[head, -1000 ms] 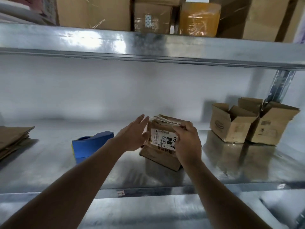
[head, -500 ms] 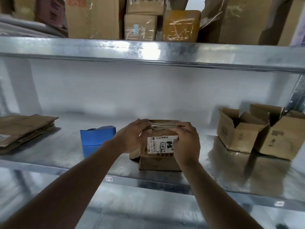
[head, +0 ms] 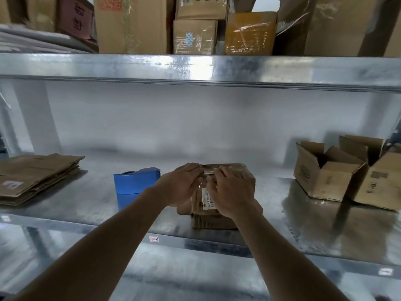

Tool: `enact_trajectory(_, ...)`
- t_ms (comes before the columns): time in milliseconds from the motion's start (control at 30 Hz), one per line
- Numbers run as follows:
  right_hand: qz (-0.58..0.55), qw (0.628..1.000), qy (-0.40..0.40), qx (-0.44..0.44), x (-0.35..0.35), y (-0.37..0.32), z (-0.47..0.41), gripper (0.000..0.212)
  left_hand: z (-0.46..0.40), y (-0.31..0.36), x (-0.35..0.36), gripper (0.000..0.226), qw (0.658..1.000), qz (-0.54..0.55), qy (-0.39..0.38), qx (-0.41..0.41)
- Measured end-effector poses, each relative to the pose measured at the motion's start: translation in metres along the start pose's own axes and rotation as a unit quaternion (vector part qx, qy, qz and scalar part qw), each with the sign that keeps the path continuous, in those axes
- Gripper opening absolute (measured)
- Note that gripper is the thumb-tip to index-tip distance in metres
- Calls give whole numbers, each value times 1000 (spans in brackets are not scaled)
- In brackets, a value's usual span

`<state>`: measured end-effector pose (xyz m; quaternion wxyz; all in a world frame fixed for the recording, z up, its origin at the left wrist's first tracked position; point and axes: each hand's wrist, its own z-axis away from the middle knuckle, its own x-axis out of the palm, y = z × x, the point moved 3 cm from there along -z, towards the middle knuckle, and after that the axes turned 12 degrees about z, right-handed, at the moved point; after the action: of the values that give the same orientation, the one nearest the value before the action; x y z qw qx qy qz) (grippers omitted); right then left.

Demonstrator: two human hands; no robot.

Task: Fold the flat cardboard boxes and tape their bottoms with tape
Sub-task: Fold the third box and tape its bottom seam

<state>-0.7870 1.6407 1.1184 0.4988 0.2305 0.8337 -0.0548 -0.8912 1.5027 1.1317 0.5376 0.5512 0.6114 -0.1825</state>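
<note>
while both my hands sit on the small cardboard box (head: pixel 236 177) in the middle of the metal shelf (head: pixel 91 205), it stands near the front edge, with a white printed label (head: pixel 207 199) showing on the side facing me. my left hand (head: pixel 181 186) lies over the box's upper left corner, fingers bent down across the top edge and pressing there. my right hand (head: pixel 231 192) covers the front and top of the box just beside the left one, fingers curved over the same top edge. the fingertips of the two hands almost meet at a thin pale strip along that edge; i cannot tell whether either hand pinches it or only presses on it. a corrugated flap (head: pixel 213 222) sticks out from under the box toward me.

just left of my left wrist stands the blue tape dispenser (head: pixel 135 185), apart from the box. farther left, a stack of flat cardboard boxes (head: pixel 36 177) lies on the shelf. at the far right, two folded boxes (head: pixel 345 172) stand with their top flaps open, touching each other. on the upper shelf (head: pixel 195 66) stands a row of taped cartons (head: pixel 195 36). a small tag (head: pixel 153 239) is stuck on the front rail of the shelf below my left forearm.
</note>
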Motion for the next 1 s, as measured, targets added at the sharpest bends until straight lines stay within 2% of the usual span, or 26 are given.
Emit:
enact_trajectory(67,13,1000,-3,18,6,3,1,58,0,-2,3,45,1000,-18,-5,-7)
enact_trajectory(167,8,999,-15,31,10,3,-1,65,0,-7,3,46,1000,-24,-6,-4)
enact_trajectory(267,11,999,-37,16,8,4,-2,73,-1,-10,2,50,1000,-17,-12,13)
enact_trajectory(567,16,998,-64,3,-4,1,-3,69,-1,-10,5,50,999,-4,9,51)
enact_trajectory(800,-30,996,-78,-10,-5,5,1,82,8,-20,6,77,998,16,-51,17)
enact_trajectory(900,-44,998,-43,-19,3,12,3,64,6,-21,5,82,999,9,-43,22)
enact_trajectory(1000,-55,998,17,1,6,19,1,51,4,-16,2,78,999,16,-14,39)
